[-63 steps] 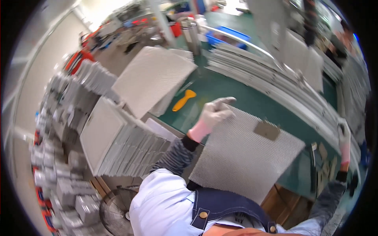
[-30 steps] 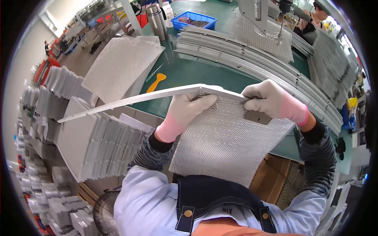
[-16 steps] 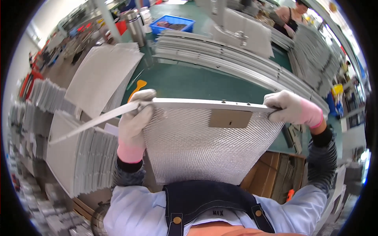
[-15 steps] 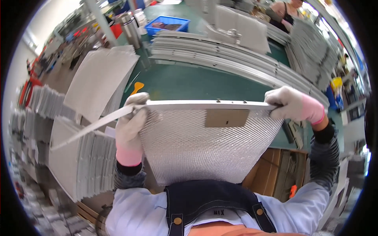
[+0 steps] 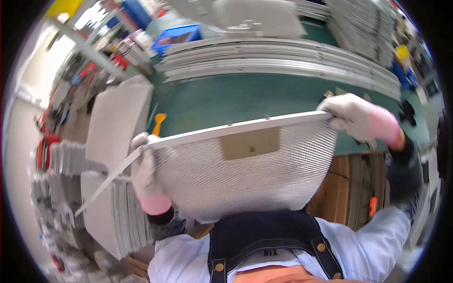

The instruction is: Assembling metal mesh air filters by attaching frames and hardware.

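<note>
A silvery mesh panel [image 5: 245, 184] hangs in front of my chest, with a white metal strip [image 5: 203, 134] along its upper edge and a grey-beige plate [image 5: 250, 144] below that strip. My left hand [image 5: 147, 170], in a white and pink glove, is closed round the strip's left end. From that corner a second thin white strip [image 5: 106, 183] juts out down to the left. At the far right end, my right hand [image 5: 356, 117], gloved alike, grips the corner between fingers and thumb. The strip slants, its right end higher.
A green table [image 5: 212, 106] lies beyond the panel, bearing a stack of metal strips [image 5: 278, 66], a blue tray [image 5: 177, 37] and an orange scraper [image 5: 159, 123]. Stacked panels [image 5: 118, 212] stand at my left. A cardboard box [image 5: 332, 188] is below right.
The view has shifted, moving the table's things in the picture. The panel's upper edge, nearly level before, now slants down to the left. Both hands keep their grip.
</note>
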Motion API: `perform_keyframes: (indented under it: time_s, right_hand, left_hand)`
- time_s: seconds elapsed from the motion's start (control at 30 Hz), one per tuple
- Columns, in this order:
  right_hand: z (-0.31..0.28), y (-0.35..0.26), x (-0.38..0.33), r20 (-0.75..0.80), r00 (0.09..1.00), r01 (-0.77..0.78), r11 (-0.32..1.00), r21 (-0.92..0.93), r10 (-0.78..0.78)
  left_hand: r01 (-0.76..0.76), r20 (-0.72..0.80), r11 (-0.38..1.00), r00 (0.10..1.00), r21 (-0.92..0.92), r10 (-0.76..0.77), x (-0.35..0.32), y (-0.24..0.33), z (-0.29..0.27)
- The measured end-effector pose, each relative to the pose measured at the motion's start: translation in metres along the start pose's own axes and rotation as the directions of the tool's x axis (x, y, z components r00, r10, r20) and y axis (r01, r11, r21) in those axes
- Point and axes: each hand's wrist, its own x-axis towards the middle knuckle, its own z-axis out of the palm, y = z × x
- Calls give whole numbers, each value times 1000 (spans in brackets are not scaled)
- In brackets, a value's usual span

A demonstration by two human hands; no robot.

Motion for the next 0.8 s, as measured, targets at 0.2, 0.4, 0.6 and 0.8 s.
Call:
perform_keyframes:
  time_s: [0.2,0.4,0.6,0.8]
  right_hand:
    - [20,-74,21,-173,964,172,970,-171,-202]
    - [37,-75,75,-119,992,-9,986,164,29]
    - [36,-62,74,-165,983,108,980,168,-80]
    - [30,-23,65,-178,976,146,984,99,-127]
  left_hand:
    - [-31,84,970,996,242,11,9,12,47]
    - [-408,292,333,891,850,347,-18,30,17]
    - [-723,780,-314,614,616,117,22,131,37]
    - [-472,634,498,740,727,-226,52,104,45]
